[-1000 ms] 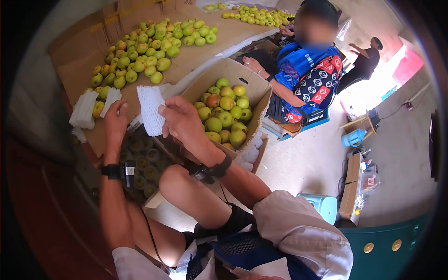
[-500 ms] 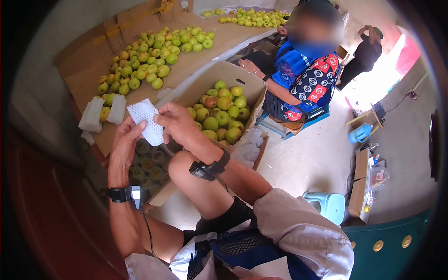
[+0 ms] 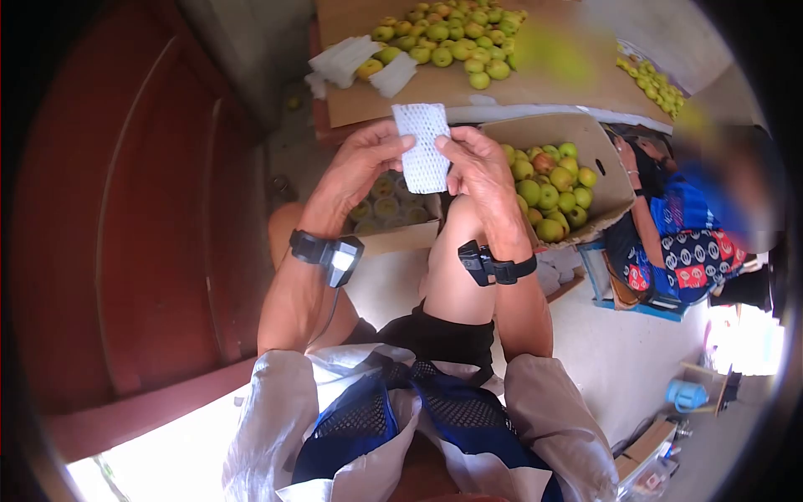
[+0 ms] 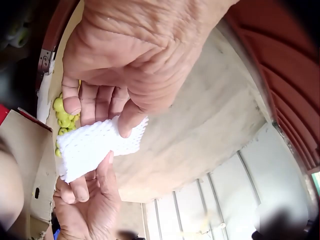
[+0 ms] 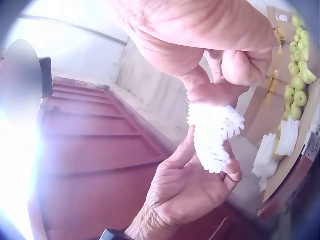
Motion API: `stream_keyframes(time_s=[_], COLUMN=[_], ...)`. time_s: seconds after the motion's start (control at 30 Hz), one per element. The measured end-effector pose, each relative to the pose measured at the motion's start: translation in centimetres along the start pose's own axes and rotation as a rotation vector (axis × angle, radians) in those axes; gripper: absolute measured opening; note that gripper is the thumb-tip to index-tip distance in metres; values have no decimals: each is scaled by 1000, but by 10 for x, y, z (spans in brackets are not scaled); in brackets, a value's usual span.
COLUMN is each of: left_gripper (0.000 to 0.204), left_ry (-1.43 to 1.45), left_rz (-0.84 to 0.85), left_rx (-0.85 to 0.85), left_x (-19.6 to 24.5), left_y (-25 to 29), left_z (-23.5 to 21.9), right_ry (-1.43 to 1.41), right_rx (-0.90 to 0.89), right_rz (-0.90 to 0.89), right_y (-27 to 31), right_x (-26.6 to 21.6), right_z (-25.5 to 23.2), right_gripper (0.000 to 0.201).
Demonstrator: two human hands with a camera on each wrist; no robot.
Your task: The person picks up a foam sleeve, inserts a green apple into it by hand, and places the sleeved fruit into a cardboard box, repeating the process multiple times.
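Observation:
A flat white foam net sleeve (image 3: 425, 151) is held between both hands above the lap. My left hand (image 3: 361, 163) pinches its left edge, thumb on the near face. On the other edge, my right hand (image 3: 487, 174) pinches it with thumb and curled fingers. In the left wrist view the sleeve (image 4: 97, 147) lies across the left fingers, with the left hand (image 4: 132, 60) above and the right hand (image 4: 90, 210) below. The right wrist view has the sleeve (image 5: 212, 137) bent between the right hand (image 5: 210, 45) and the left hand (image 5: 187, 190).
A cardboard box (image 3: 609, 167) of green apples (image 3: 548, 197) stands right of the hands. Beyond, more apples (image 3: 439, 32) and white sleeves (image 3: 345, 60) lie on a cardboard-covered table (image 3: 577, 99). Below the hands sits a box of wrapped fruit (image 3: 386, 209). Another person (image 3: 694, 251) sits at right.
My left hand has come from beside the sleeves on the table to grip the held sleeve's other edge. The head view has swung left, bringing the red door in.

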State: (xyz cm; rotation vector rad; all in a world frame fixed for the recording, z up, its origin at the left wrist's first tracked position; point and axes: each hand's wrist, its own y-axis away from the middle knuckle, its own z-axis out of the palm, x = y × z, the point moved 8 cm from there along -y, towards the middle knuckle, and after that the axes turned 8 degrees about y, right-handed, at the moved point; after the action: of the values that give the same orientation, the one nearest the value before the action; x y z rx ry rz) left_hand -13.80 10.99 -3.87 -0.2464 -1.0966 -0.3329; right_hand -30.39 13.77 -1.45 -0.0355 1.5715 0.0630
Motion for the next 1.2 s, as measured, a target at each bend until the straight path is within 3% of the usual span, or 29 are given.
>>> stream_keyframes(time_s=[0.37, 0.5, 0.63, 0.87, 1.0, 1.13, 1.2], left_gripper=[22, 20, 19, 26, 30, 40, 53], left_ry=[-382, -576, -864, -1254, -1345, -1180, -1036], left_rz=[177, 302, 462, 826, 950, 861, 616], left_rx=[302, 472, 509, 453, 390, 355, 357], left_x=[16, 23, 36, 43, 36, 20, 8], left_y=[40, 53, 68, 80, 93, 96, 92], left_z=[-26, -39, -16, 15, 28, 23, 14], right_ry=[159, 129, -143, -386, -372, -250, -128], right_rx=[-75, -2, -238, -372, -339, -224, -162], right_rz=[-19, -194, 162, 267, 239, 92, 15], right_y=[-3, -15, 4, 0, -5, -9, -15], right_x=[17, 30, 27, 55, 73, 73, 73], right_z=[31, 26, 43, 56, 57, 54, 49], right_gripper=[37, 36, 31, 23, 34, 38, 38])
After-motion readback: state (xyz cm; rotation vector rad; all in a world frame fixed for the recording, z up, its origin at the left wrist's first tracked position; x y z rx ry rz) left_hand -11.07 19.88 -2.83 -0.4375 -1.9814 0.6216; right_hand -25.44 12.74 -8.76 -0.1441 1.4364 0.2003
